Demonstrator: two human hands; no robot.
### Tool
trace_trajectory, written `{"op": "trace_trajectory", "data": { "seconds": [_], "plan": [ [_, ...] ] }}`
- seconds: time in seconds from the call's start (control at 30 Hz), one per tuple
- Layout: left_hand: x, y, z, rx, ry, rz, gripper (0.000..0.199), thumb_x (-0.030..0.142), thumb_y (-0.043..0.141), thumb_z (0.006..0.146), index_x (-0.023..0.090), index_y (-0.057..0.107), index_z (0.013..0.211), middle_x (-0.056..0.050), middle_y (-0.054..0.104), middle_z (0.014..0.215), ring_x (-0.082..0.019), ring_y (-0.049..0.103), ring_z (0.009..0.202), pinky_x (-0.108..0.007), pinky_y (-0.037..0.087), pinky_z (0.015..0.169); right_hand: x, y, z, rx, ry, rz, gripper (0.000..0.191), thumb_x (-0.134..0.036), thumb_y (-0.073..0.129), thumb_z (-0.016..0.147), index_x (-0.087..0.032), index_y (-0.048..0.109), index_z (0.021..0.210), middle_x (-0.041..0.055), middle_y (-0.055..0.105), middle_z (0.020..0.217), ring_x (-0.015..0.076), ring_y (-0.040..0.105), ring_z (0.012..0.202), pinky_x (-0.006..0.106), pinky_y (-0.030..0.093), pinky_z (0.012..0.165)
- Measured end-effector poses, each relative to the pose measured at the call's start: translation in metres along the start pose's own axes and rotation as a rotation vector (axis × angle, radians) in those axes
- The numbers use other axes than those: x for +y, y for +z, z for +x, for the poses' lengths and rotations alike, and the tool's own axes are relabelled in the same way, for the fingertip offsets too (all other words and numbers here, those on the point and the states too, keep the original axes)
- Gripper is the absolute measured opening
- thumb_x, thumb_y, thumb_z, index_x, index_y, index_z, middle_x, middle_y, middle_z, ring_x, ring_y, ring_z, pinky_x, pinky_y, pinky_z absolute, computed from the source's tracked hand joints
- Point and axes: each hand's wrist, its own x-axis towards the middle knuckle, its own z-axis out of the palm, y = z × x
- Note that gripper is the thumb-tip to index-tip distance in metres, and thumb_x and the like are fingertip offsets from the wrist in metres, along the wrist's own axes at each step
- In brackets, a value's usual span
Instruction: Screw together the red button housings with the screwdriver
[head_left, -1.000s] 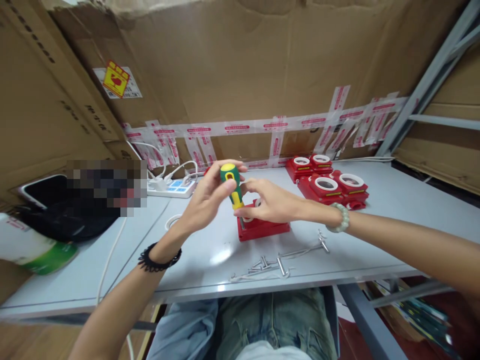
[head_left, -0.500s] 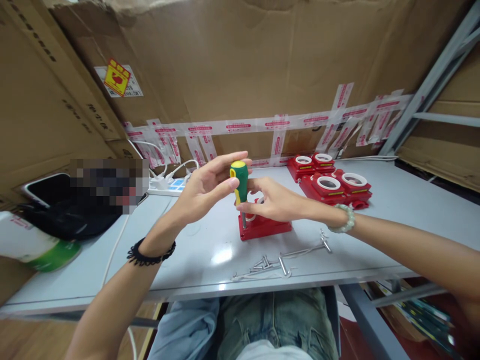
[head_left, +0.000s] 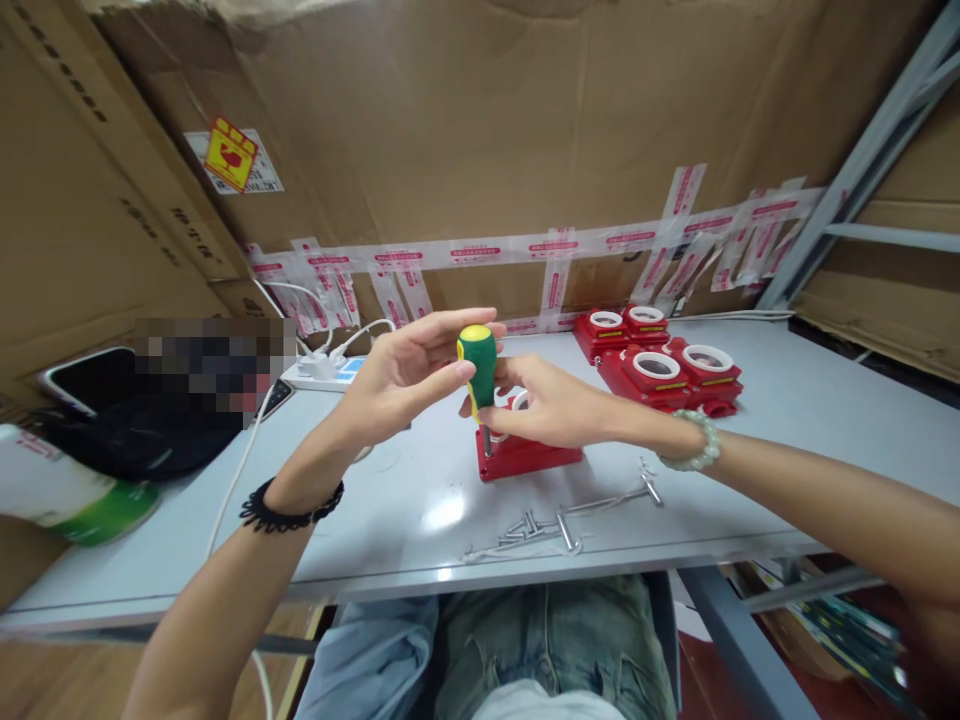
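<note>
The right hand (head_left: 551,408) is pinching the green-and-yellow screwdriver (head_left: 484,362) low down, the left hand (head_left: 401,378) is cupping loosely beside its top, fingers parted, thumb seemingly touching, and the shaft (head_left: 487,442) is standing at the near-left corner of the red housing (head_left: 529,459), loose screws (head_left: 565,531) lying in front

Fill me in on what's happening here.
The person's right hand grips a screwdriver low on its handle, and the left hand is loosely open at its upper end. It points down at a near corner of a red case. Metal pieces lie in front; more red cases sit farther back.
</note>
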Motion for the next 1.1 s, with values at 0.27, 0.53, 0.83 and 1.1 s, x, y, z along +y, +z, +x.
{"op": "trace_trajectory", "data": {
  "seconds": [0.27, 0.53, 0.83, 1.1],
  "plan": [
    [-0.013, -0.001, 0.004, 0.118, 0.05, 0.07, 0.045, 0.038, 0.079, 0.076, 0.021, 0.062, 0.114, -0.004, 0.066, 0.1, -0.016, 0.065, 0.088, -0.024, 0.055, 0.074, 0.001, 0.005, 0.001, 0.186, -0.018, -0.005, 0.025, -0.023, 0.064, 0.077, -0.014, 0.059, 0.099, 0.0046, 0.066, 0.09, 0.0159, 0.061, 0.083, 0.032, 0.048, 0.077],
    [-0.009, -0.004, -0.001, 0.022, 0.053, -0.009, 0.041, 0.033, 0.073, 0.083, 0.022, 0.061, 0.121, -0.007, 0.068, 0.112, -0.02, 0.065, 0.103, -0.029, 0.056, 0.085, -0.002, 0.005, -0.001, 0.134, 0.0, -0.001, 0.015, -0.016, 0.057, 0.075, -0.015, 0.058, 0.089, 0.0039, 0.067, 0.089, 0.0149, 0.059, 0.081, 0.03, 0.047, 0.073],
    [-0.006, 0.0, 0.0, 0.15, 0.075, 0.135, 0.037, 0.037, 0.078, 0.077, 0.021, 0.066, 0.108, -0.006, 0.064, 0.101, -0.016, 0.063, 0.085, -0.024, 0.054, 0.071, -0.007, 0.01, -0.002, 0.108, -0.001, -0.053, 0.008, -0.02, 0.058, 0.08, -0.018, 0.054, 0.087, 0.0025, 0.064, 0.085, 0.0154, 0.057, 0.079, 0.033, 0.046, 0.078],
    [0.0, -0.002, -0.006, -0.058, 0.045, -0.004, 0.037, 0.034, 0.071, 0.084, 0.021, 0.064, 0.118, -0.009, 0.069, 0.107, -0.022, 0.067, 0.093, -0.03, 0.058, 0.074, -0.015, 0.013, -0.005, 0.102, 0.03, -0.053, 0.018, -0.021, 0.058, 0.079, -0.016, 0.058, 0.096, 0.0032, 0.064, 0.09, 0.0149, 0.058, 0.078, 0.03, 0.044, 0.07]
  ]
}}
